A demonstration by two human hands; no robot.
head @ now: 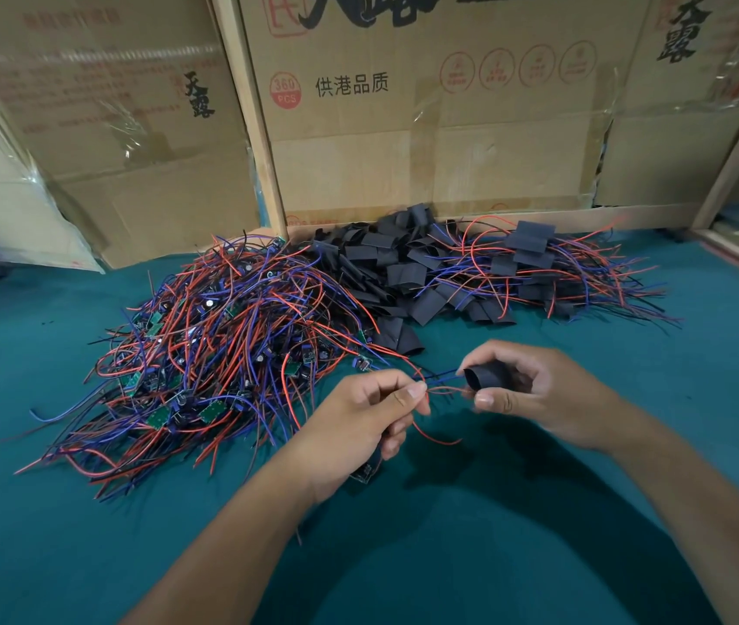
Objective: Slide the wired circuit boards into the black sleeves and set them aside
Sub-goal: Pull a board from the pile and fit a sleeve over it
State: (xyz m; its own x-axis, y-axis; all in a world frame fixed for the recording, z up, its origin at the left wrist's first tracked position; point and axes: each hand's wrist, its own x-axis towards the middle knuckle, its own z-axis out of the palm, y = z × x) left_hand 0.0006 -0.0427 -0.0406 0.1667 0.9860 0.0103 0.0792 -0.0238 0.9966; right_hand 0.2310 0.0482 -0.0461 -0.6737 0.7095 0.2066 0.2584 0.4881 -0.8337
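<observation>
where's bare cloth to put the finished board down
Bare green cloth lies right of the right hand, below the sleeved pile, and near-left beneath the loose wired boards. The middle, from those boards through the empty sleeves, is crowded.

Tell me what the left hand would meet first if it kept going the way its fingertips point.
Probably the open mouth of the black sleeve held by the right hand; the left hand pinches the wires leading there.

left hand (361,415) pinching wires (442,384), right hand (523,390) holding sleeve (487,375)
</observation>
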